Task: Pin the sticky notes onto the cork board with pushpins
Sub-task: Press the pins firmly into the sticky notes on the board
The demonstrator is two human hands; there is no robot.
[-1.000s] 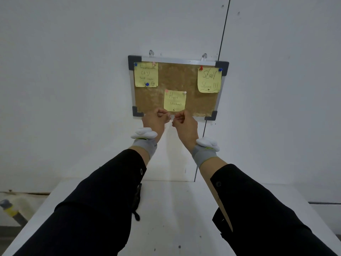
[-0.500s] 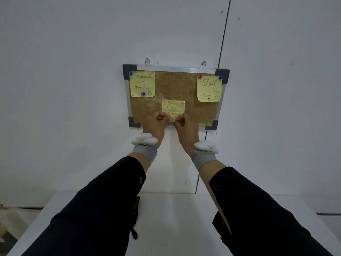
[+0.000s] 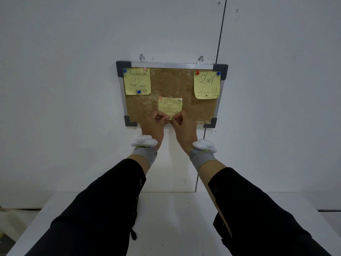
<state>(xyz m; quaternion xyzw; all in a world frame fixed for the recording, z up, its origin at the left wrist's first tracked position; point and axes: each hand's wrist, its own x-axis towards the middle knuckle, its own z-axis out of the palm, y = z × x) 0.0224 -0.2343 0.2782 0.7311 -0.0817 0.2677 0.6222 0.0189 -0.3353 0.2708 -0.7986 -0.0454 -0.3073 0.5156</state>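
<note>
The cork board [image 3: 171,84] hangs on the wall with three yellow sticky notes on it. The left note [image 3: 137,81] is held by blue pins and a pink pin, and the right "Stay Strong" note [image 3: 207,85] by a red pin [image 3: 197,72] and a blue pin [image 3: 218,73]. The middle "Happy Weekend" note [image 3: 170,107] has a pink pin [image 3: 160,98] and a white pin [image 3: 180,99] in its top corners. My left hand [image 3: 154,124] pinches this note's bottom edge. My right hand [image 3: 184,126] is pinched shut right beside it, its fingertips pressed to the same edge on something tiny and mostly hidden.
A white table [image 3: 175,215] stands against the wall below the board, under my black-sleeved forearms. Two hooks [image 3: 142,57] carry the board's top frame. A dark vertical seam [image 3: 222,30] runs down the wall at the right.
Both hands rose from just under the board's bottom frame up onto the lower edge of the middle note. They stay pinched close together.
</note>
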